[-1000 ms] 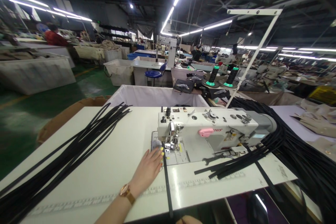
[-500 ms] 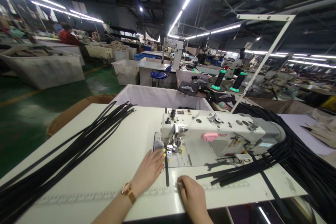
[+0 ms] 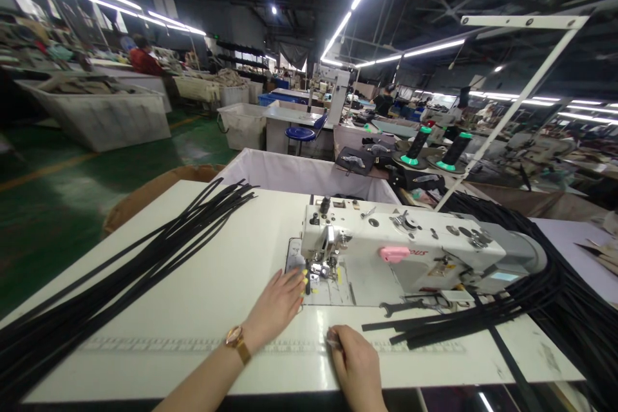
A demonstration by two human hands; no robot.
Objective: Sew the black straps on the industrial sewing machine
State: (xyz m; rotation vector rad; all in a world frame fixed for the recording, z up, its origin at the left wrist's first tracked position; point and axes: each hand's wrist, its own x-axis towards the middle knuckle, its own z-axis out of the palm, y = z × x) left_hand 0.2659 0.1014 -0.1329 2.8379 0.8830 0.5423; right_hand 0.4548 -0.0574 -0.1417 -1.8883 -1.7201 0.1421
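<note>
Lying far left of both hands, a bundle of black straps (image 3: 120, 277) fans diagonally across the white worktop (image 3: 226, 251), long axis running from the near-left edge toward the far middle. Wide bare surface between bundle and hands.

Left hand (image 3: 277, 306), gold watch (image 3: 237, 341) on wrist, rests flat, fingers extended, grip open; fingertips touch the needle plate just left of the presser foot (image 3: 319, 268). Whether a strap sits under the foot cannot be told.

Right hand (image 3: 355, 364) at the near edge, fingers curled, pinching something small and pale; what it is cannot be told.

Sewing machine (image 3: 410, 254) stands just beyond and right of both hands, arm lying left to right. A wrench (image 3: 403, 304) lies at its base.

Right of the right hand, a second strap pile (image 3: 483, 315) points its cut ends toward it, long axis sweeping right past the machine and off the worktop. Right hand is nearer.
</note>
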